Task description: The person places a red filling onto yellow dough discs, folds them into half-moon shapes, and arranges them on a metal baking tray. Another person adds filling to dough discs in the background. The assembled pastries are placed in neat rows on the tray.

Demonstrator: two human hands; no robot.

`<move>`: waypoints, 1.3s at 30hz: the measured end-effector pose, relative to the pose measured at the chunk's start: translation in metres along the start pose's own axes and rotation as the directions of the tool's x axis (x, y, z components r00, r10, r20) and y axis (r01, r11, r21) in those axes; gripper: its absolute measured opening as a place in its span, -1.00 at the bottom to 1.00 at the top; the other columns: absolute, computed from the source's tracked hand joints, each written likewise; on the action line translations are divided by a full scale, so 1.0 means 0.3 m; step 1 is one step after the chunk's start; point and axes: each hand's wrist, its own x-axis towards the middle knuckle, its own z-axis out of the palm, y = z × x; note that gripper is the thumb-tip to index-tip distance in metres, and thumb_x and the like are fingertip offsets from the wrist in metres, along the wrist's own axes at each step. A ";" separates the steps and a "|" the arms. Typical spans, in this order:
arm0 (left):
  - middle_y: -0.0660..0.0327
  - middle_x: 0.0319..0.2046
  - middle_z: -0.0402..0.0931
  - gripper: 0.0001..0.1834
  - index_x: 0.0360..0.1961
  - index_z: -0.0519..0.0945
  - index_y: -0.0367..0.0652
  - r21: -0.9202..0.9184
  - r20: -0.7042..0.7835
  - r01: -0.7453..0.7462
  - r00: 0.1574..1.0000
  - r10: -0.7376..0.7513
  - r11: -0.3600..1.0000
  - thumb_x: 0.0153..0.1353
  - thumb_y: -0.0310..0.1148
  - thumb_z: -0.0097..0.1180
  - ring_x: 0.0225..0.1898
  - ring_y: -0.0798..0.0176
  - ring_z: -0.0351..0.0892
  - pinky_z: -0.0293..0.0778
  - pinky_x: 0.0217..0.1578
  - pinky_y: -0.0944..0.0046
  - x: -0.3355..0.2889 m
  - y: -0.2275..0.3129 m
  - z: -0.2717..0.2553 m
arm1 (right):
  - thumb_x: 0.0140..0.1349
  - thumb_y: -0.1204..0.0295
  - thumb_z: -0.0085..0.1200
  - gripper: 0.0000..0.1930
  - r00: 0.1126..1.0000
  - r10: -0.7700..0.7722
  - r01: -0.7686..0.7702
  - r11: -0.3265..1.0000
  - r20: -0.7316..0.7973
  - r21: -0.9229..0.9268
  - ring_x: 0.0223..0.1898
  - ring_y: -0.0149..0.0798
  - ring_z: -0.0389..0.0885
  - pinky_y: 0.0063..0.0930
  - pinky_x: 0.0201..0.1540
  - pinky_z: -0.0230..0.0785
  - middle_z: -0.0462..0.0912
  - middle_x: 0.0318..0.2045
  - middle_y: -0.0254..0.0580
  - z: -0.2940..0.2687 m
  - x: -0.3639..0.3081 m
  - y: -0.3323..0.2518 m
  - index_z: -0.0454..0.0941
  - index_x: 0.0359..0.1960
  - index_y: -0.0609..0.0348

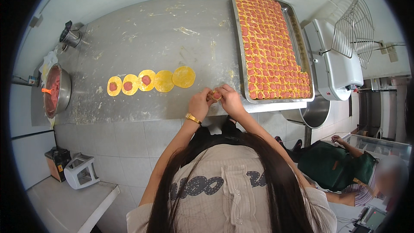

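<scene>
Between the fingertips of both my hands is a small dumpling [216, 96], its yellow wrapper gathered around pink filling. My left hand [201, 105] closes on its left side and my right hand [230, 101] pinches it from the right, above the table's near edge. To the left, several round yellow wrappers lie in an overlapping row. Three of them, such as this wrapper [114, 80], carry a lump of pink filling; the plain wrapper [183, 77] nearest my hands and the one beside it are bare. A large metal tray [297, 30] packed with rows of dumplings stands at right.
A steel bowl [64, 91] of pink filling with an orange-handled utensil sits at the left end of the flour-smeared steel table [142, 26]. A white mixer [334, 60] stands beyond the tray. A person in a green apron [332, 164] is at lower right.
</scene>
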 end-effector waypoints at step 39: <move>0.03 -0.06 0.45 -0.58 0.02 0.36 -0.43 -0.914 -0.390 -0.143 0.567 -0.725 0.380 0.17 -0.40 -0.03 -0.10 0.10 0.50 0.47 -0.07 0.20 -0.081 -0.818 -0.947 | -0.13 0.54 0.27 -0.66 0.724 0.507 -0.370 0.857 -0.467 0.357 -0.31 -0.41 0.59 -0.54 -0.24 0.44 0.64 -0.33 -0.30 -0.799 -0.124 0.433 0.60 -0.22 0.14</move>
